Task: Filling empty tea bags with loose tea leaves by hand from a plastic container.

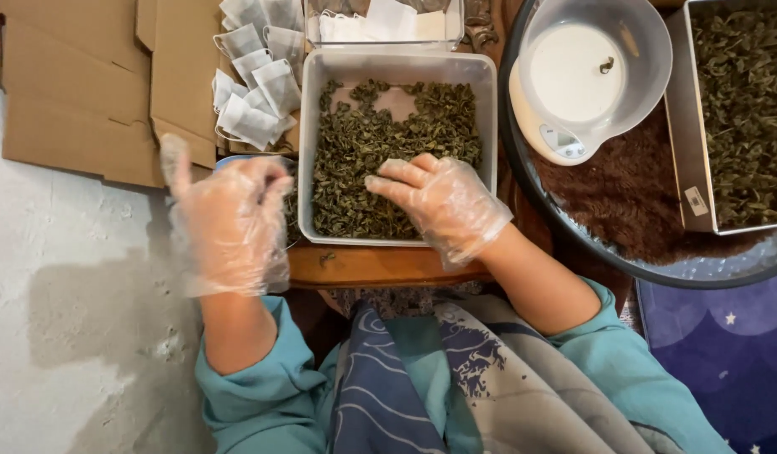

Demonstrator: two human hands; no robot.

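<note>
A white rectangular tray [487,109] holds a heap of dried green tea leaves [363,160]. My right hand [443,202], in a clear plastic glove, lies on the leaves with its fingers curled into them, pinching some. My left hand [230,219], also gloved, hovers left of the tray with its fingers bunched together; whether it holds anything small is not visible. Several empty white tea bags [254,92] are piled just beyond it, left of the tray.
Flattened cardboard [86,84] lies at the far left. A clear box [380,21] stands behind the tray. A white kitchen scale with a clear bowl [590,76] sits at the right, beside a metal tray of more leaves [745,109]. The tray rests on a wooden board [371,265].
</note>
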